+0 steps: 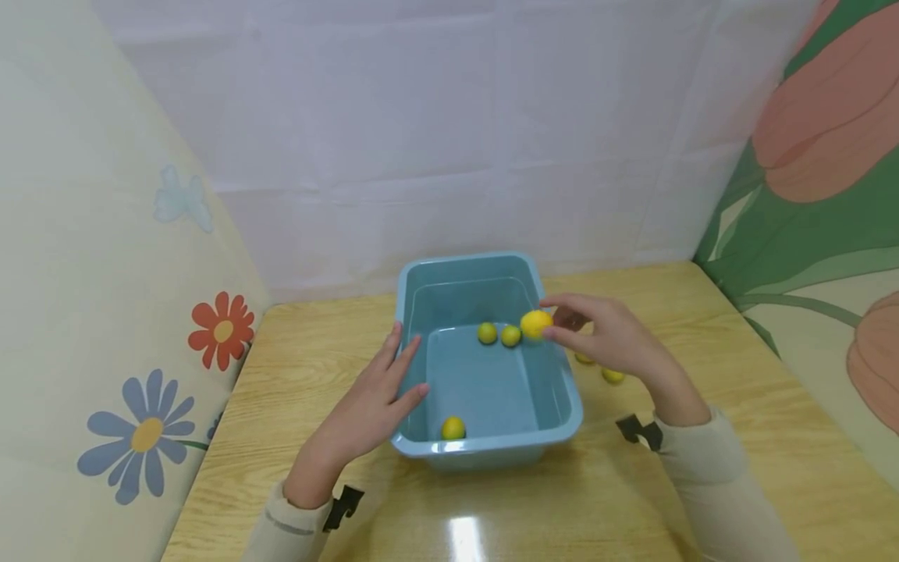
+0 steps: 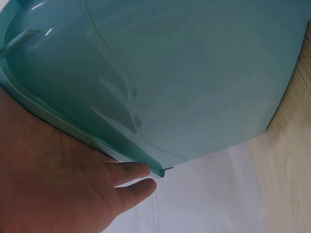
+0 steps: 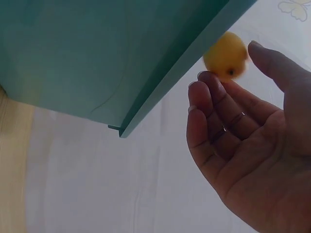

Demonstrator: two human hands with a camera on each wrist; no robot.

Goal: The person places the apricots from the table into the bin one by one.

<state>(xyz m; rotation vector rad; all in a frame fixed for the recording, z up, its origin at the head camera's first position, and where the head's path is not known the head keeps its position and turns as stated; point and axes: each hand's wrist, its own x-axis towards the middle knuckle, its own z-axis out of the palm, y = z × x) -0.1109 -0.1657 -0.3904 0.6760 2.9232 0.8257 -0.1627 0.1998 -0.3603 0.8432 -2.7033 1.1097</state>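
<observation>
Presently touching the left rim of the blue basin (image 1: 492, 445) with a straight-fingered left hand (image 1: 368, 410); by its right rim, yellow fruit (image 1: 535, 323) at the fingertips of the right hand (image 1: 611, 332), cannot tell whether pinched in that grip or loose; inside the basin, three more fruits (image 1: 488, 333); right of it on the counter (image 1: 393, 515), two others (image 1: 613, 376)

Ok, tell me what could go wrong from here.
Slip: the yellow fruit sits at the very tips of the right grip, near the right rim of the basin, so it could clip that edge and drop outside.
Knock: a greener fruit lies in the basin close by in the head view, so a drop might strike it and set it rolling.
Shift: the left grip touches the basin's left side; a careless push could move it.
</observation>
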